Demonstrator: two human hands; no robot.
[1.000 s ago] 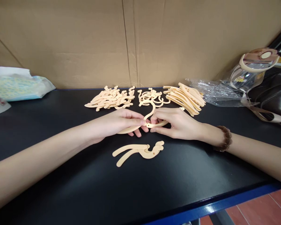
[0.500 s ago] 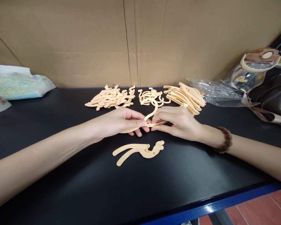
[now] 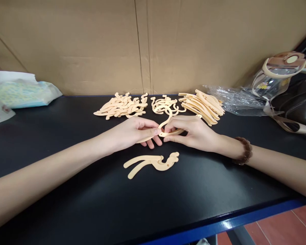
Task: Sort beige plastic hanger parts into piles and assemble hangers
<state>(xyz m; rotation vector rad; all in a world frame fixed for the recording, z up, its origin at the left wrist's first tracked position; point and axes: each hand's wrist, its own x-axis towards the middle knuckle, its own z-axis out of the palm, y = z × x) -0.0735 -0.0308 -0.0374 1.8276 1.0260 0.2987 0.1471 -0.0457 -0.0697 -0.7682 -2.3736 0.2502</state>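
Observation:
Between thumb and fingers, my left hand (image 3: 132,134) pinches a cream plastic hanger arm (image 3: 145,139) and the base of a curved hanger hook (image 3: 169,115), which rises above the fingertips. My right hand (image 3: 197,133) is closed on a second hanger arm (image 3: 178,132), whose holed end touches or nearly touches the left fingertips. The joint between the pieces is partly hidden by the fingers. Just in front of both hands, a folded cream hanger (image 3: 162,164) lies flat on the black table (image 3: 183,200).
Behind the hands lie a pile of folded hangers (image 3: 122,108), some loose hooks (image 3: 165,102) and a stack of hanger arms (image 3: 201,104). Clear plastic wrap (image 3: 234,100) and a drink bottle (image 3: 277,76) are at right. A soft packet (image 3: 28,92) sits at left. Cardboard (image 3: 99,47) stands behind.
Both hands have shifted only slightly, still bringing the pieces together. The view has moved a little. The folded hanger on the table stays in place.

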